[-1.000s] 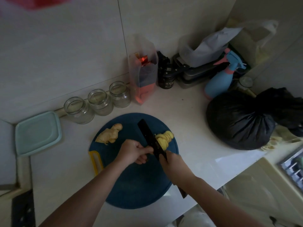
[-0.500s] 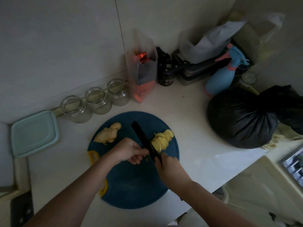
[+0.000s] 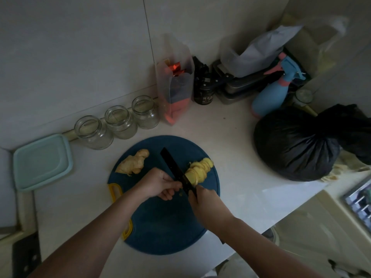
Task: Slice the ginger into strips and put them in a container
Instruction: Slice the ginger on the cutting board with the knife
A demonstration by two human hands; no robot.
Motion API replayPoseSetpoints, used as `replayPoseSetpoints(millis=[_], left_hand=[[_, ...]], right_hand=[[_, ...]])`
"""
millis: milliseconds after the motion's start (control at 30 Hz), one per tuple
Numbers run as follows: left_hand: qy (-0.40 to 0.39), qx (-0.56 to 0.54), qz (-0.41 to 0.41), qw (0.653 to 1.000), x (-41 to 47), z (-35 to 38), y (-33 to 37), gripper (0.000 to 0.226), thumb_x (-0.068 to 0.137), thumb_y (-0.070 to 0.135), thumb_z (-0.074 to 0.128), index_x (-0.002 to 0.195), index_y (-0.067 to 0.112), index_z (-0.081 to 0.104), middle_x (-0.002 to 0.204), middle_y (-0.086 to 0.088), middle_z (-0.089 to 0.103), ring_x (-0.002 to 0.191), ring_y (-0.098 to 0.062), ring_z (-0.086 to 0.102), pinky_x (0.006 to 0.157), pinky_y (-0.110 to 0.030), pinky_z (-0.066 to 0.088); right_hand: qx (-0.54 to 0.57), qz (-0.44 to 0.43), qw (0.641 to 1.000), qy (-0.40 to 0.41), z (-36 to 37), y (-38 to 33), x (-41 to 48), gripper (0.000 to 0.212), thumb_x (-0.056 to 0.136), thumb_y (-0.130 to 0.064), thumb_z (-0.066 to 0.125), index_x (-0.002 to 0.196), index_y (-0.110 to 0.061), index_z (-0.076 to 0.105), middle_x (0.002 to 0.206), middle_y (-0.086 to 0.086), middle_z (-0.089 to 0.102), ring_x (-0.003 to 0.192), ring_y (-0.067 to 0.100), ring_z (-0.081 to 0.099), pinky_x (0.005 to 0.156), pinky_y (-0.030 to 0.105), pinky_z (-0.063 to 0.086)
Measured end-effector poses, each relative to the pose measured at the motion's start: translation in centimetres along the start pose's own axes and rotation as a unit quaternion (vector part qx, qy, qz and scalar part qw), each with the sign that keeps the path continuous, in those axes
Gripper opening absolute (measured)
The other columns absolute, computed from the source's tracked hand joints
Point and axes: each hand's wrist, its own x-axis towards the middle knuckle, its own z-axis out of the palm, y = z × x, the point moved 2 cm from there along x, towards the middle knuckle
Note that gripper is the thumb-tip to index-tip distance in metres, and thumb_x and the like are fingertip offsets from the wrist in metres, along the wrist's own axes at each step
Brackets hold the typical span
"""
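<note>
sliced ginger (image 3: 199,170) lies across knife (image 3: 174,167) from left fingers (image 3: 172,185).

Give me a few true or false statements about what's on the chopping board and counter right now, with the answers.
1. The right hand grips the knife. True.
2. The ginger slices lie left of the blade. False: they lie right of it; the whole ginger piece lies on the left.
3. Three glass jars stand in a row, lids off. True.
4. The cutting board is square and white. False: it is round and dark blue.
5. The teal container sits on the board. False: it sits on the counter, left of the board.
</note>
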Motion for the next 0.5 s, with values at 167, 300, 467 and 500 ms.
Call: replayPoseSetpoints(millis=[167,300,467,500], left_hand=[[0.004,-0.002,0.002,1.000,0.0,0.1,0.0,0.020,0.084,0.017,0.070,0.067,0.007,0.068,0.051,-0.001,0.061,0.044,-0.010,0.059,0.045,-0.020,0.048],[0.006,-0.005,0.000,1.000,0.0,0.1,-0.1,0.019,0.084,0.016,0.071,0.067,0.006,0.069,0.053,-0.003,0.062,0.045,-0.012,0.060,0.046,-0.021,0.048],[0.003,0.005,-0.003,1.000,0.1,0.0,-0.2,0.018,0.084,0.016,0.071,0.069,0.006,0.069,0.052,-0.002,0.063,0.046,-0.012,0.061,0.046,-0.021,0.048],[0.004,0.007,-0.004,1.000,0.1,0.0,-0.2,0.018,0.084,0.016,0.071,0.070,0.005,0.068,0.052,-0.002,0.063,0.046,-0.012,0.061,0.046,-0.021,0.049]], right_hand=[[0.001,0.011,1.000,-0.010,0.0,-0.1,0.2,0.028,0.103,-0.030,0.033,0.094,-0.012,0.051,0.070,-0.003,0.047,0.053,0.005,0.042,0.045,0.016,0.031],[0.001,0.011,1.000,-0.014,0.0,-0.3,0.3,0.025,0.104,-0.029,0.033,0.087,-0.014,0.045,0.066,-0.005,0.043,0.052,0.006,0.040,0.044,0.016,0.030],[0.009,0.012,1.000,-0.024,0.6,-0.4,0.9,0.026,0.104,-0.028,0.034,0.088,-0.012,0.046,0.066,-0.004,0.042,0.054,0.005,0.039,0.046,0.015,0.029],[0.011,0.013,0.999,-0.028,0.8,-0.4,1.1,0.025,0.104,-0.028,0.033,0.089,-0.013,0.046,0.067,-0.005,0.042,0.055,0.005,0.039,0.047,0.015,0.029]])
